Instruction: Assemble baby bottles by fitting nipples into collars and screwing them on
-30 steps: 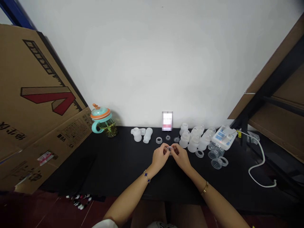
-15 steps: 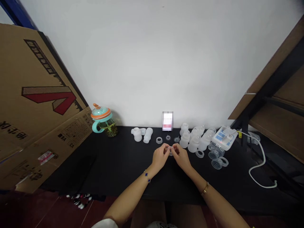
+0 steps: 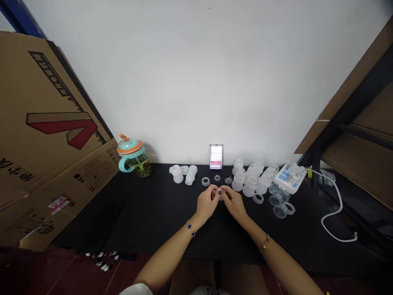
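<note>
Fingers of left hand and right hand bunched tip to tip, pinching one small clear piece between them, centre of frame, just below middle. Exact shape unclear, fingers cover part.

Just above: loose ring and two clear discs, all on black table. Left of centre: white bottles, at least one upright with open neck, no tops on. Right of centre: bottle cluster, several apparently already topped with clear teats; rear-left one looks bare. So, partly assembled as judged: some fitted, left group not, piece in hand not on any bottle.

Further right: second ring, clear caps, white box with blue panels, print too small; white cable. Upper middle of table: screen, pixelated, unreadable. Left: teal jug, no label seen. Far left: carton, "V6" and "V3" readable, red graphic; other characters not legible. Pink sticker illegible.
</note>
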`<state>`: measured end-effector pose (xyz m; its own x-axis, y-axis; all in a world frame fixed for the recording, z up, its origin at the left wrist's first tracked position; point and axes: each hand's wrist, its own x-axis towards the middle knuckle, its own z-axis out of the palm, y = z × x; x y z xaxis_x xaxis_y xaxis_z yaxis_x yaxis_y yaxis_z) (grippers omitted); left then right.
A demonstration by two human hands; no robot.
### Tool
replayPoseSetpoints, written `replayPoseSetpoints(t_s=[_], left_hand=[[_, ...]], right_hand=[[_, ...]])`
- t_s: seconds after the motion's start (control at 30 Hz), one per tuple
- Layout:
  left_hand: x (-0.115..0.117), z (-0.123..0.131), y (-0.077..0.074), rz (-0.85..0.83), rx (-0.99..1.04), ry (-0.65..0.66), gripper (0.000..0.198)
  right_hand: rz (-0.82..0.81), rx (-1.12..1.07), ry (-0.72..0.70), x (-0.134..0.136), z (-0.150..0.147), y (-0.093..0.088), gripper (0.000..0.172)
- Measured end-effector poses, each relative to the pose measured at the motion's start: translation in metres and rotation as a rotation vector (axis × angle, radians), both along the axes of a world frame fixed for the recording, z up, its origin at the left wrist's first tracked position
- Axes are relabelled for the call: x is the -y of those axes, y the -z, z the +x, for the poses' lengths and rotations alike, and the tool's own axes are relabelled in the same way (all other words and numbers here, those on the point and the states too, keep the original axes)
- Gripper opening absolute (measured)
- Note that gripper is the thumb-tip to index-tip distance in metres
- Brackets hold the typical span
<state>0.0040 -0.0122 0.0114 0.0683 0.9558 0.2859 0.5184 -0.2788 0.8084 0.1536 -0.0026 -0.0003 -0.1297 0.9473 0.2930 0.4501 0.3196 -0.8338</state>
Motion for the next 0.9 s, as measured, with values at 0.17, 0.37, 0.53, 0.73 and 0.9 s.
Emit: replayPoseSetpoints(t_s=[0.17, 0.37, 0.53, 0.73, 0.9], left_hand=[[0.000, 0.001, -0.001, -0.007, -0.021, -0.023, 0.016], [-0.003, 0.002, 0.002, -0.012, -0.034, -0.007, 0.011], [-0.003, 0.001, 0.002, -0.004, -0.008, -0.008, 0.013], [-0.005, 0.000, 0.002, 0.010, 0.010, -0.001, 0.014], [-0.005, 0.000, 0.005, 0.012, 0.004, 0.008, 0.013]], right_hand=[[0.008, 0.026, 0.007, -0.001, -0.001, 0.001, 0.028], [0.084, 0.127, 0.006, -0.001, 0.000, -0.004, 0.028], [0.052, 0.093, -0.003, -0.001, 0.000, -0.005, 0.028], [0.083, 0.054, 0.001, -0.005, 0.000, 0.003, 0.030], [0.132, 0.087, 0.016, -0.006, 0.002, 0.005, 0.030]])
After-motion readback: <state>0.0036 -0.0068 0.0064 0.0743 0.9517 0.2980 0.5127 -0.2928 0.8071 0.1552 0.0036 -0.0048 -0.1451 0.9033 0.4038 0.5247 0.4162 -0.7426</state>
